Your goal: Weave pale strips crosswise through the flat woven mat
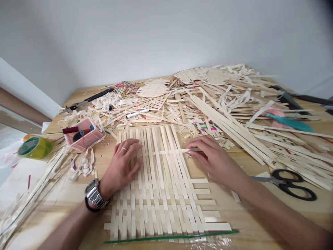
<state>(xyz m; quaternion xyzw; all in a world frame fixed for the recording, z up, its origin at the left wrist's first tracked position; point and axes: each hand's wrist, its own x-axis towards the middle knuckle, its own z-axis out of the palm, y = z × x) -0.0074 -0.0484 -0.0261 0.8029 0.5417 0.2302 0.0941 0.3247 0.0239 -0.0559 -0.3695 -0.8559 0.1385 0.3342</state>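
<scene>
- Head view: I'm looking down at a woven mat of pale flat strips lying on the wooden table, right in front of me.
- Near half of the mat is already interlaced, several cross rows packed tight; far half is just loose upright strips, unwoven.
- One cross strip is threaded through the uprights well above the packed rows, with a gap between it and them; I judge that row not yet seated.
- Left hand lies flat on the uprights, fingers spread and pressing down; ring and wristwatch on it.
- Right hand has fingertips pinched together on the right end of the cross strip.
- Near edge of the mat sits on a green bar with clear tape.
- Clutter: big heap of loose strips and offcuts just behind the mat, touching its far ends, crowding the uprights.
- Black scissors right of my forearm, pink tray and green tape roll to the left, a pen in the scraps.
</scene>
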